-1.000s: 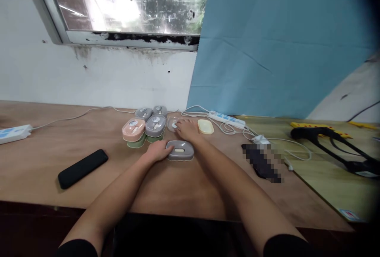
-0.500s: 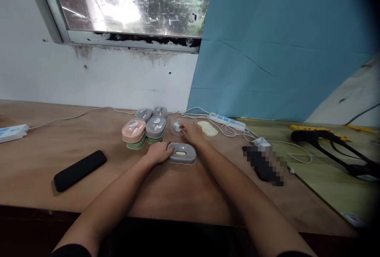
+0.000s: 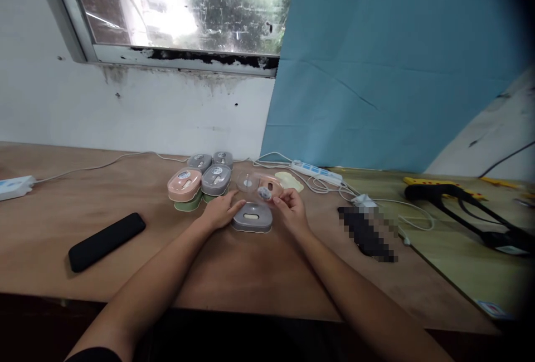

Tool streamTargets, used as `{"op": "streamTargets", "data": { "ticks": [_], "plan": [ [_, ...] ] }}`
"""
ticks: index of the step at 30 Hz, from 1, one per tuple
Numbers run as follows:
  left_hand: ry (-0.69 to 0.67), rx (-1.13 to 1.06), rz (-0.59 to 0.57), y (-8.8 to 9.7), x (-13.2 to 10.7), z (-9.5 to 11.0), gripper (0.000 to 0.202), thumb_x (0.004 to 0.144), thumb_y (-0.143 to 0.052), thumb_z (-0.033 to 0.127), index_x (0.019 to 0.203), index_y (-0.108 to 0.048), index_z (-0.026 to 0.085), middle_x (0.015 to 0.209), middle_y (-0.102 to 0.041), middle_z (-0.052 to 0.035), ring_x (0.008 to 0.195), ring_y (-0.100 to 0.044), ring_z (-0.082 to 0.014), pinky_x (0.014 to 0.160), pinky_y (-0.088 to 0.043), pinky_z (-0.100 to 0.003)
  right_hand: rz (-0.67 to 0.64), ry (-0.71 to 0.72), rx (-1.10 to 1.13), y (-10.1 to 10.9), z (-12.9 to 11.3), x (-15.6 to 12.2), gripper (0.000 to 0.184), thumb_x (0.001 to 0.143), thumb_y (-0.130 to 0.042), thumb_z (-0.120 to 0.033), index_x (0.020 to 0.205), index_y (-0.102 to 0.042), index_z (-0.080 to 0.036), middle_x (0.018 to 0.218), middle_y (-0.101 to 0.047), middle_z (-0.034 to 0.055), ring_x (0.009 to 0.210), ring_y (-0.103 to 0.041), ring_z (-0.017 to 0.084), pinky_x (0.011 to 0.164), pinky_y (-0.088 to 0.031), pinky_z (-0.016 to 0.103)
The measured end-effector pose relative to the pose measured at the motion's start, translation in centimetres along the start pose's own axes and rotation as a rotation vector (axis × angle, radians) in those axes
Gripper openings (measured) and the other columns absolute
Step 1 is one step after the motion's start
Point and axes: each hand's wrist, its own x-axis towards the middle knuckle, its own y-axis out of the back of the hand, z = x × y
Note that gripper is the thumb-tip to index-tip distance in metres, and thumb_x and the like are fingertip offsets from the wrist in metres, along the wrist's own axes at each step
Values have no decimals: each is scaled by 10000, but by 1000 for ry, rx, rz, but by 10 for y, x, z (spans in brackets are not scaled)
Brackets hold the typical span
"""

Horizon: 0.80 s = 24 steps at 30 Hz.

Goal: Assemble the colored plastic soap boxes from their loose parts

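In front of me sits a grey lidded box (image 3: 252,221) with a pale oblong slot in its top. My left hand (image 3: 219,210) rests at the box's upper left edge, thumb and fingers apart, gripping nothing. Between thumb and fingers, my right hand (image 3: 292,210) pinches a round sticker (image 3: 264,193) with a dark and white print, just above the box's far right edge. Behind it lie a clear round piece (image 3: 247,182) with a printed spot and a pink box part (image 3: 272,182), partly hidden by the sticker.
To the left stand a pink box (image 3: 184,185) and grey boxes (image 3: 216,179) with round stickers, stacked over green ones. A cream flat piece (image 3: 290,181), a power strip (image 3: 316,172) and cables lie behind right. A black oblong case (image 3: 107,242) lies left; a blurred-out dark object (image 3: 368,234) right.
My right hand has drawn back toward me and right from the clear round piece, now with a round sticker in its fingers. My left hand stays beside the grey box. The view has shifted slightly.
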Motion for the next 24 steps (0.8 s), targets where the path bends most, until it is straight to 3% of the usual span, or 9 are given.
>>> {"op": "streamTargets", "data": {
  "ticks": [5, 9, 12, 14, 17, 20, 24],
  "plan": [
    [-210, -178, -12, 4, -2, -6, 927, 755, -612, 625, 1468, -258, 151, 696, -626, 0, 673, -616, -202, 661, -447, -275, -81, -241, 284, -9, 4, -5, 359, 679, -725, -473, 750, -473, -228, 713, -626, -25, 652, -615, 166, 655, -552, 338],
    [-301, -255, 170, 5, -5, -4, 1001, 663, -712, 613, 1442, -302, 136, 708, -588, 20, 619, -572, -155, 630, -441, -249, -148, -269, 341, -13, 3, -5, 378, 675, -739, -496, 745, -482, -228, 726, -657, -14, 673, -643, 182, 691, -559, 361],
    [-287, -236, 285, 1, -5, -2, 894, 750, -651, 582, 1445, -301, 143, 717, -572, 25, 614, -550, -134, 630, -435, -238, -180, -221, 144, -8, 7, -5, 421, 730, -642, -623, 758, -553, -213, 749, -685, 28, 675, -657, 195, 671, -542, 334],
    [-263, -240, 301, -3, -4, -1, 790, 834, -567, 551, 1454, -289, 147, 701, -561, 31, 611, -539, -129, 634, -433, -237, -157, -148, -62, -2, 10, -5, 513, 790, -504, -699, 781, -611, -197, 781, -696, 56, 639, -646, 189, 621, -521, 310],
    [-212, -260, 271, -8, -1, -1, 718, 875, -510, 532, 1442, -327, 131, 697, -576, 20, 619, -546, -138, 641, -439, -247, -124, -50, -376, 9, 11, -1, 578, 846, -401, -695, 713, -640, -185, 718, -684, 57, 586, -611, 177, 584, -481, 288],
    [-140, -288, 226, -12, 2, -5, 644, 893, -471, 532, 1392, -428, 127, 740, -637, -21, 678, -593, -171, 674, -462, -272, -215, -72, -566, 19, 8, 5, 606, 873, -370, -664, 598, -611, -182, 626, -660, 48, 615, -611, 186, 610, -462, 278],
    [-144, -321, 156, -15, 6, -9, 489, 933, -395, 488, 1249, -589, 170, 1048, -691, -89, 950, -633, -218, 852, -468, -313, -202, -93, -710, 25, 5, 12, 593, 853, -397, -669, 602, -603, -173, 578, -621, 23, 608, -583, 182, 567, -419, 261]
  ]
}}
